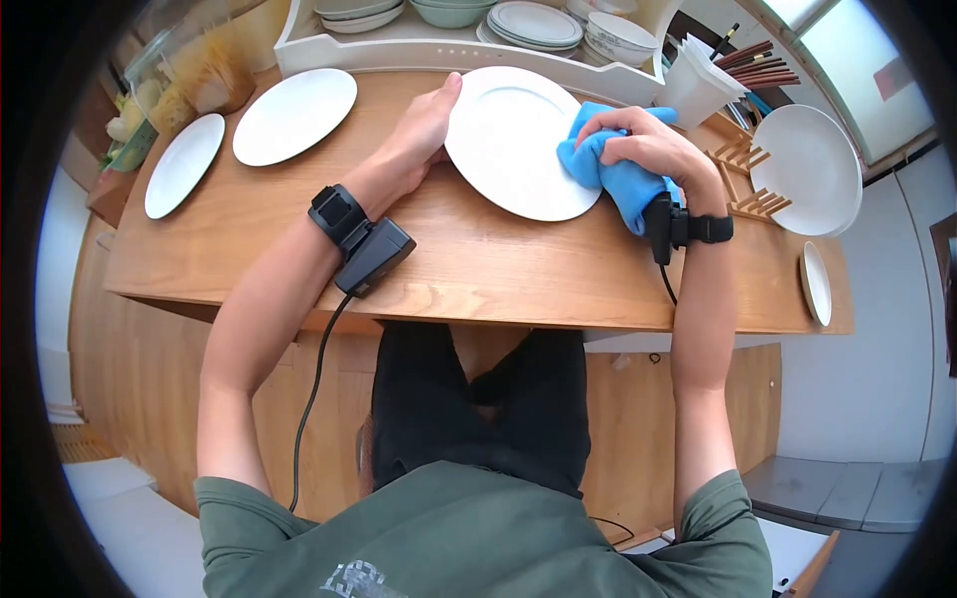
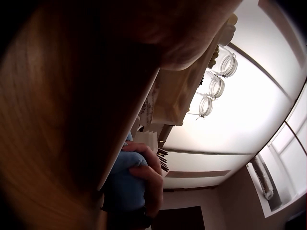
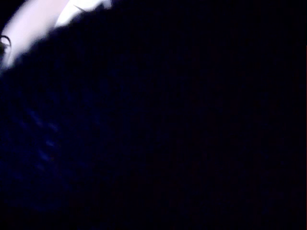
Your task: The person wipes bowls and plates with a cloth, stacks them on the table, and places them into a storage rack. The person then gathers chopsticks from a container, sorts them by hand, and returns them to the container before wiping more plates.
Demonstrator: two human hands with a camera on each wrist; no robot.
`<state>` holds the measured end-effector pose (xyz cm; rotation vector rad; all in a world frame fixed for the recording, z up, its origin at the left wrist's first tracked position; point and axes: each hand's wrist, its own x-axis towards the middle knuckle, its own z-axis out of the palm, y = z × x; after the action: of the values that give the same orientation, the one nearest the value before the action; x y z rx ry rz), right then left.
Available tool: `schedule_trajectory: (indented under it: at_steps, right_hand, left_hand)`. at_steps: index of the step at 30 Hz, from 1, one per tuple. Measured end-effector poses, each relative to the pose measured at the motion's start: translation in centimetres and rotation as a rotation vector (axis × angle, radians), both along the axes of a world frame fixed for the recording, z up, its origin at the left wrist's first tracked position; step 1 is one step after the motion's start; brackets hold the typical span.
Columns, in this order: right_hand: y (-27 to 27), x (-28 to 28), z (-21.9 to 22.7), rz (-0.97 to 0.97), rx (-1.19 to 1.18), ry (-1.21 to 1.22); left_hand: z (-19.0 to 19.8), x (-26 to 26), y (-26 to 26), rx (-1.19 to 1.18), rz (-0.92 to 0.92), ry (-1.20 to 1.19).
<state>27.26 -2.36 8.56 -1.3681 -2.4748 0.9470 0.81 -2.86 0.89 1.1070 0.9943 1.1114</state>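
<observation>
Clearly, white plate [image 1: 513,143] in head view, right-wrist mostly dark

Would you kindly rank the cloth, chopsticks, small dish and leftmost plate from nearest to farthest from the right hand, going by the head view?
1. Cloth: held in the right hand.
2. Chopsticks: in the white holder, beyond and to the right.
3. Small dish: right end of the table.
4. Leftmost plate: left end of the table.

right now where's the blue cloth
In the head view, the blue cloth is right of centre, bunched in the right hand at the right side of the white plate that the left hand holds.
</observation>
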Motion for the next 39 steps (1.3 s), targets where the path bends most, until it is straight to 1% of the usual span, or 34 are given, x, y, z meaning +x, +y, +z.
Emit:
schedule_trajectory:
  at_steps: [1, 2, 4, 5, 6, 8, 9, 10, 12, 13, 14, 16, 18, 20, 21, 22, 23, 24, 25, 26, 27, 28, 29, 30, 31, 33, 34, 36, 37, 38, 39]
  right_hand:
    - [0.6, -0.5, -0.9, -0.034, 0.198, 0.085]
    - [1.2, -0.8, -1.8, -0.033, 0.204, 0.088]
    - [1.3, -2.6, -3.2, -0.135, 0.575, 0.181]
    - [1.3, -3.5, -3.9, -0.133, 0.627, 0.207]
    - [1.6, -4.2, -4.5, -0.077, 0.728, 0.203]
    - [0.1, -6.2, -4.0, -0.094, 0.550, 0.266]
    - [0.0, -6.7, -4.0, -0.067, 0.493, 0.317]
    - [-0.3, -7.0, -4.1, -0.063, 0.494, 0.320]
    - [-1.0, -7.6, -3.9, 0.092, 0.336, 0.518]
    - [-1.4, -8.0, -3.9, 0.143, 0.373, 0.550]
    - [-1.5, -8.2, -3.8, 0.141, 0.366, 0.550]
    - [-2.3, -8.5, -3.3, 0.177, 0.518, 0.406]
    - [-2.0, -8.4, -3.2, 0.143, 0.547, 0.403]
    - [-1.2, -7.4, -2.8, 0.096, 0.635, 0.324]
    - [-0.7, -6.7, -2.7, 0.022, 0.637, 0.292]
    - [0.1, -5.7, -2.8, 0.018, 0.644, 0.291]
    - [0.9, -4.7, -3.1, -0.054, 0.707, 0.232]
    - [1.1, -4.0, -3.2, -0.126, 0.763, 0.169]
    - [1.2, -3.3, -3.4, -0.192, 0.747, 0.147]
    - [1.1, -2.9, -3.8, -0.193, 0.742, 0.141]
    - [1.1, -2.7, -3.8, -0.243, 0.706, 0.091]
    - [1.3, -2.7, -3.7, -0.289, 0.674, 0.044]
    - [1.3, -2.7, -3.7, -0.285, 0.662, 0.042]
    - [1.1, -2.8, -3.6, -0.279, 0.668, 0.044]
    - [1.0, -2.9, -3.6, -0.245, 0.653, 0.042]
    - [0.3, -3.5, -3.1, -0.201, 0.589, 0.044]
    - [0.0, -4.0, -2.9, -0.197, 0.589, 0.043]
    - [-0.7, -4.8, -3.1, -0.039, 0.579, 0.202]
    - [-0.9, -5.2, -3.1, 0.012, 0.561, 0.262]
    - [-1.2, -5.7, -3.0, 0.018, 0.563, 0.260]
    - [-1.6, -6.1, -2.9, 0.073, 0.559, 0.294]
  left_hand:
    - [0.4, -0.1, 0.2, 0.015, -0.001, 0.009]
    - [0.2, -0.1, 0.4, 0.000, -0.010, 0.019]
    - [-0.1, 0.0, 0.1, -0.030, -0.020, 0.024]
    - [-0.1, 0.0, -0.1, -0.008, -0.031, 0.031]
    - [0.1, 0.0, -0.2, 0.021, -0.040, 0.039]
    - [0.1, 0.0, -0.2, 0.032, -0.038, 0.031]
    - [-0.1, 0.0, -0.1, 0.036, -0.042, 0.025]
    - [-0.3, 0.1, -0.1, 0.037, -0.038, 0.028]
    - [-0.3, 0.2, 0.2, 0.106, -0.011, -0.004]
    - [-0.5, 0.1, 0.4, 0.116, -0.022, 0.008]
    - [-0.7, -0.2, 0.6, 0.109, -0.022, 0.008]
    - [-0.9, -0.5, 0.9, 0.083, -0.123, 0.036]
    - [-0.8, -0.2, 0.7, 0.126, -0.117, -0.003]
    - [-0.4, 0.3, 0.1, 0.187, -0.111, 0.046]
    - [-0.2, 0.6, -0.1, 0.192, -0.116, 0.046]
    - [0.0, 0.9, -0.4, 0.207, -0.064, 0.021]
    - [0.0, 1.2, -0.5, 0.216, -0.012, -0.004]
    - [0.0, 1.0, -0.5, 0.212, -0.018, -0.006]
    - [0.1, 0.3, -0.4, 0.187, -0.035, 0.030]
    - [0.1, 0.0, -0.3, 0.163, -0.050, 0.065]
    - [0.0, 0.3, -0.2, 0.176, 0.010, 0.008]
    - [0.0, 0.3, -0.1, 0.184, 0.015, 0.004]
    - [0.0, 0.2, -0.1, 0.181, 0.060, -0.019]
    - [0.1, 0.1, -0.3, 0.177, 0.103, -0.040]
    - [0.2, 0.1, -0.3, 0.185, 0.108, -0.040]
    - [0.3, 0.2, -0.3, 0.315, 0.264, -0.071]
    - [0.4, 0.0, -0.2, 0.316, 0.267, -0.072]
    - [0.1, -0.3, -0.2, 0.344, 0.330, -0.122]
    - [0.0, -0.3, -0.2, 0.340, 0.334, -0.125]
    - [0.1, -0.3, -0.1, 0.349, 0.363, -0.138]
    - [0.2, -0.4, 0.0, 0.359, 0.393, -0.152]
